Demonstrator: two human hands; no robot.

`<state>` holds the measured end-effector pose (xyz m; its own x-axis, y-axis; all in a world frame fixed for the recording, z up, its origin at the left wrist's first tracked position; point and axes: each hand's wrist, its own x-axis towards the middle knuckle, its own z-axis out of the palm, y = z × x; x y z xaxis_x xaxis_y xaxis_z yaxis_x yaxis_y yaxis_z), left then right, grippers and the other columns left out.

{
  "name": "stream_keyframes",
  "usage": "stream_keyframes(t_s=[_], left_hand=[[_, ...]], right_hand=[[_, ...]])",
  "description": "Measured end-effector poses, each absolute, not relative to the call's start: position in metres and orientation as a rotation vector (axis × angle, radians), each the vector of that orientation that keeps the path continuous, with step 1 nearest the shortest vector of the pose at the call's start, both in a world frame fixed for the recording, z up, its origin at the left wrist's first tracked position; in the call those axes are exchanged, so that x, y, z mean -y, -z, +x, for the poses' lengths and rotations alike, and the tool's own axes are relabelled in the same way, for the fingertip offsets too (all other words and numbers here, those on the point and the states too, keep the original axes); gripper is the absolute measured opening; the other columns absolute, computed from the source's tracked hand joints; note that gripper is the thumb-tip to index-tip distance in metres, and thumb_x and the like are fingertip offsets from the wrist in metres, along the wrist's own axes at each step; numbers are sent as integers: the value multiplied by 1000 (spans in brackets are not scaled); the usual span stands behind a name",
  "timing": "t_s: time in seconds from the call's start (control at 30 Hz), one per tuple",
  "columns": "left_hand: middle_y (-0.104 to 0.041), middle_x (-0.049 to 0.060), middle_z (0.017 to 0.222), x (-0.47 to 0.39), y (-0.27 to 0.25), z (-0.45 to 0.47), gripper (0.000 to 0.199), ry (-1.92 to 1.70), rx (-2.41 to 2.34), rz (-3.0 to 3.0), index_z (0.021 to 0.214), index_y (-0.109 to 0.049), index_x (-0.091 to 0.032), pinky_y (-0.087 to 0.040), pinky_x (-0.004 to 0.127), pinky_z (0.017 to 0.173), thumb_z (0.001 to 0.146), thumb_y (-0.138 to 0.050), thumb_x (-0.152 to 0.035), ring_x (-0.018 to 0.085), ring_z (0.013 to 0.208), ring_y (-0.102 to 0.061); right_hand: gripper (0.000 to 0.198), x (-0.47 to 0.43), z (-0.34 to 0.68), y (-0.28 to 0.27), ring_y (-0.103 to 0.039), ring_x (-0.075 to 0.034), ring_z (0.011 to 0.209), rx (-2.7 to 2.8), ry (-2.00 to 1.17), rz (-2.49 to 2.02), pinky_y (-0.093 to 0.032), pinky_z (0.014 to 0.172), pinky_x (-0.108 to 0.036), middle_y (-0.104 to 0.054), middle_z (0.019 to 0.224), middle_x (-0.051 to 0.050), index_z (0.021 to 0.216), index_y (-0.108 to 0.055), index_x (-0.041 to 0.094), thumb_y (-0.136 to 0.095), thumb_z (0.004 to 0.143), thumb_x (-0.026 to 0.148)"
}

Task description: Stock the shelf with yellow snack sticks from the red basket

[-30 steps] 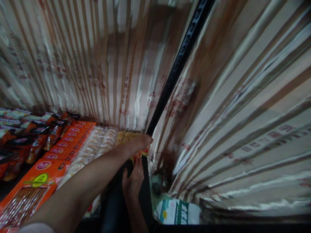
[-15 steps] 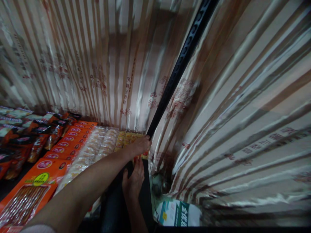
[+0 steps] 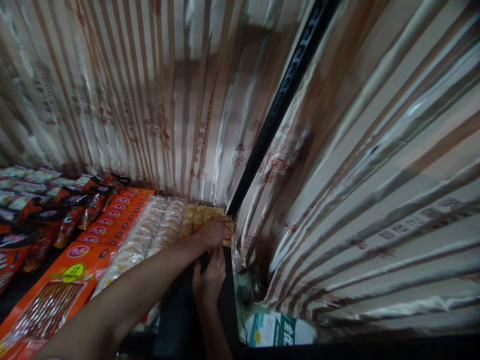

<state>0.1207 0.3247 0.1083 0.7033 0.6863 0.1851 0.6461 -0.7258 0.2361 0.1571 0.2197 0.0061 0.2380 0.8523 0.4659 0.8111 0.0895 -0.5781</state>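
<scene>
While the left hand (image 3: pixel 215 233) bends over the small yellow packs (image 3: pixel 198 216) near the middle of the frame, its fingertips are too hard to see, so I cannot tell if they pinch one. Just below it is the right hand (image 3: pixel 210 277), with its thumb spread away from its fingers. Its fingertips point up under the left hand, and I cannot tell what they touch. Those yellow packs sit in rows at the corner of a black shelf (image 3: pixel 228 282). Next to them on the left are pale snacks in clear wrap (image 3: pixel 167 217), then flat orange packs (image 3: pixel 98 231), then dark, shiny bags (image 3: pixel 75 200) at the left edge. A black post (image 3: pixel 275 110) slants to the upper right, in front of a wrinkly, shiny curtain (image 3: pixel 375 200). Low down, right of the middle, lies a white and green bag (image 3: pixel 277 329).
</scene>
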Motion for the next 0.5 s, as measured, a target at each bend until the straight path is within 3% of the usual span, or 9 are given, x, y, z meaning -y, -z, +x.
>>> stream_keyframes(t_s=[0.2,0.5], left_hand=[[-63,8,83,-314,-124,101,15,-481,-1185,2762,76,-63,-13,-41,29,85,76,-48,-9,19,90,-53],[-60,10,97,-290,-112,55,27,-561,-1481,2491,89,-63,-14,-45,29,78,75,-42,-5,19,89,-57]], right_hand=[[60,-220,155,-10,-32,-31,123,1524,-132,-1724,-30,95,-47,-36,136,-20,130,-37,4,-45,75,25],[63,-221,155,-13,-29,-32,125,1505,-177,-1729,-31,93,-48,-31,138,-19,133,-31,6,-43,75,28]])
